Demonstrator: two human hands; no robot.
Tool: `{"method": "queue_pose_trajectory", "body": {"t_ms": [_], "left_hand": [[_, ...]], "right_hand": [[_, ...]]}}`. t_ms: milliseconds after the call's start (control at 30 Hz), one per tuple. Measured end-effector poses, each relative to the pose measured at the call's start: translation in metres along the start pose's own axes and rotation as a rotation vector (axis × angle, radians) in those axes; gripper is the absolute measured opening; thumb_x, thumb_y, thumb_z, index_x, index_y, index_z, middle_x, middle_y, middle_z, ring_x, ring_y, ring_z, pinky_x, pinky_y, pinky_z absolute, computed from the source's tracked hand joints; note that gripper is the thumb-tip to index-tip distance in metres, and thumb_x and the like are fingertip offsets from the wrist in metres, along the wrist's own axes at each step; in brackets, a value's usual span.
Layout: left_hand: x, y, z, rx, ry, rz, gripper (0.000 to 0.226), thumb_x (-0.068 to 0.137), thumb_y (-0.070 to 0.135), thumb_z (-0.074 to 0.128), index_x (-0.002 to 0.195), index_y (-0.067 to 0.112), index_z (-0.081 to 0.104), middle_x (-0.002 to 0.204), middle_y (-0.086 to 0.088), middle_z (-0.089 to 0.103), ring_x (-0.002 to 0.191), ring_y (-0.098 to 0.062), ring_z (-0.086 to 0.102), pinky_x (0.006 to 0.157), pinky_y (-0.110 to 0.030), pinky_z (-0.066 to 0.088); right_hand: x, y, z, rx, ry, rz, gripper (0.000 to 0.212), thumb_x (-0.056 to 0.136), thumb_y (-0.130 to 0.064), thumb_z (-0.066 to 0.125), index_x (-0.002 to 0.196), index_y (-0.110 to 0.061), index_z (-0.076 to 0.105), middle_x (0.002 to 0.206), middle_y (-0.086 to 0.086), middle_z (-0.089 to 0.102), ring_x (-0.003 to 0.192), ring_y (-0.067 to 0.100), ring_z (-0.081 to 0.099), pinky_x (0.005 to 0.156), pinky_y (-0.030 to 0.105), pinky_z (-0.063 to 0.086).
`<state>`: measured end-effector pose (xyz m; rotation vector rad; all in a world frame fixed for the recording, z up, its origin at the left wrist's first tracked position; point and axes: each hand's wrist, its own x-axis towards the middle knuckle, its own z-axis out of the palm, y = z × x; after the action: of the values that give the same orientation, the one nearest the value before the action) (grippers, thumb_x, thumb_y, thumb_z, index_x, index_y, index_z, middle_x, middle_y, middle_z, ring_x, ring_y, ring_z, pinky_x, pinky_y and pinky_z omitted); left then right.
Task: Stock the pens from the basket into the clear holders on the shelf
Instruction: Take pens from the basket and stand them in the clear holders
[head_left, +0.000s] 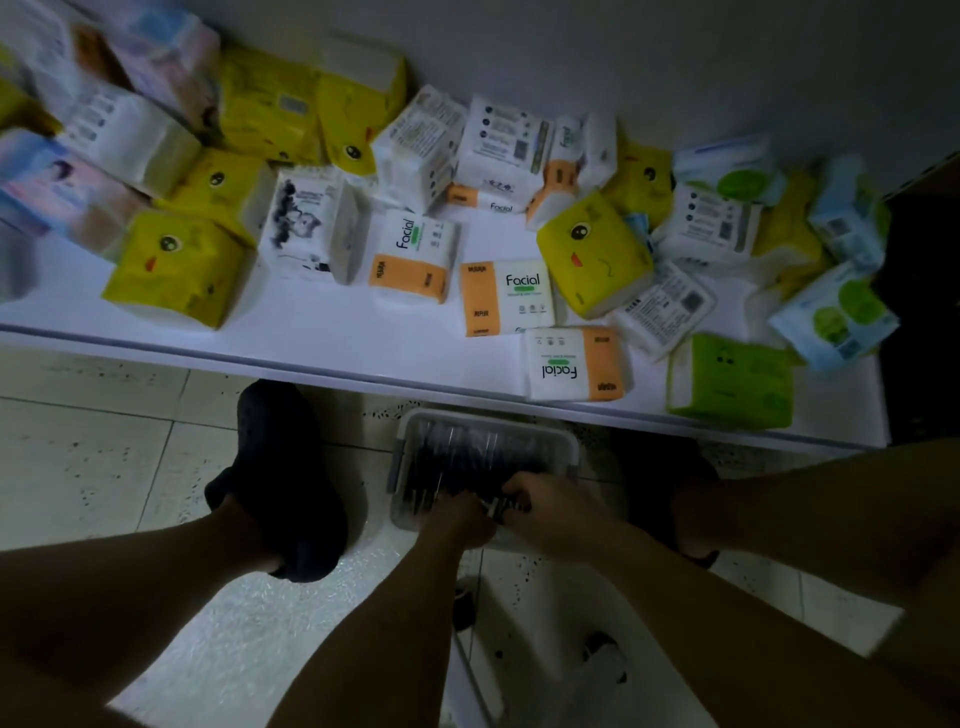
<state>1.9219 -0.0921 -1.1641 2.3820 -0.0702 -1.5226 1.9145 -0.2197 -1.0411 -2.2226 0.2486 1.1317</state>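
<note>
I'm looking down at a low white shelf (332, 322) that runs left to right against a wall. Soft tissue packs lie scattered over it: a yellow pack (176, 270) near left, an orange-and-white Facial pack (506, 296) in the middle, and a green pack (730, 382) near right. On the pale tiled floor (93, 447) a clear basket (566, 441) sits just beside the shelf's near edge, with a dark shoe (283, 467) to its left.

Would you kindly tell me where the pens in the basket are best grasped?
From above, across the barrels, probably: the pens lie flat and parallel in the open-topped basket, so fingers can close round a bundle. The left hand and right hand grip their near ends.
</note>
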Motion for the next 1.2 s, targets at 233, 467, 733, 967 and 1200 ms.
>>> {"method": "queue_pose_trajectory", "body": {"t_ms": [233,467,733,967,1200], "left_hand": [[-0.013,0.002,0.0,-0.207,0.291,-0.077,0.019,0.093,0.021,0.057,0.096,0.005,0.066,0.082,-0.004,0.063,0.078,-0.016,0.058,0.066,-0.024,0.045],[-0.049,0.001,-0.013,-0.714,0.244,-0.088,0.017,0.088,0.004,0.059,0.105,0.002,0.057,0.098,-0.014,0.065,0.07,-0.019,0.066,0.051,-0.023,0.051],[-0.096,-0.004,-0.051,-0.941,0.116,-0.022,0.028,0.091,-0.005,0.047,0.11,0.014,0.052,0.094,-0.012,0.062,0.068,-0.02,0.062,0.061,-0.029,0.051],[-0.1,-0.008,-0.046,-0.834,0.268,-0.065,0.022,0.098,0.018,0.037,0.099,0.009,0.058,0.075,-0.004,0.051,0.063,-0.016,0.044,0.059,-0.028,0.036],[-0.107,0.005,-0.04,-0.886,0.252,0.005,0.022,0.105,0.016,0.035,0.117,0.01,0.051,0.082,-0.013,0.06,0.053,-0.014,0.056,0.047,-0.022,0.047]], "right_hand": [[0.009,0.017,0.002,0.037,-0.052,0.104,0.029,0.097,-0.025,0.053,0.113,-0.003,0.063,0.114,0.018,0.064,0.099,0.029,0.062,0.076,0.031,0.05],[0.047,0.028,0.027,0.042,-0.101,0.113,0.026,0.096,-0.013,0.054,0.116,-0.001,0.065,0.117,0.016,0.064,0.108,0.028,0.059,0.092,0.03,0.048],[0.102,0.048,0.064,0.047,-0.232,0.056,0.047,0.096,-0.04,0.05,0.14,-0.025,0.045,0.144,0.01,0.045,0.125,0.03,0.048,0.108,0.043,0.038],[0.083,0.028,0.053,-0.05,-0.301,0.058,0.045,0.105,-0.03,0.032,0.146,-0.01,0.034,0.147,0.011,0.039,0.131,0.032,0.042,0.111,0.043,0.033],[0.083,0.033,0.059,0.086,-0.088,0.207,0.027,0.099,-0.017,0.046,0.077,-0.014,0.062,0.083,0.005,0.06,0.084,0.022,0.053,0.079,0.03,0.045]]}}
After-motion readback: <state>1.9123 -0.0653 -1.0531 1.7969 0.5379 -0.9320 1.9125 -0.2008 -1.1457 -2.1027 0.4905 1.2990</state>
